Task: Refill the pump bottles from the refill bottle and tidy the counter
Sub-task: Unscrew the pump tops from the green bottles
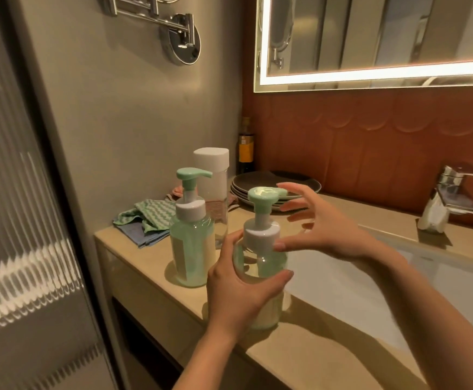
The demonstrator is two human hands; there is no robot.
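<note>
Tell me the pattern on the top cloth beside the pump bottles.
Top cloth: green-and-white zigzag, clearest in the head view.

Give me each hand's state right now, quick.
Left hand: gripping the near pump bottle around its body.
Right hand: open, fingers spread beside the pump top, holding nothing.

The left forearm [198, 358] rises from the bottom edge. The left hand [238, 288] wraps its fingers [281, 277] and thumb round the body of a pump bottle [260, 261]. The right forearm [426, 299] enters from the lower right. The right hand [325, 229] hovers beside the bottle's top, fingers spread and loosely bent, holding nothing.
</note>
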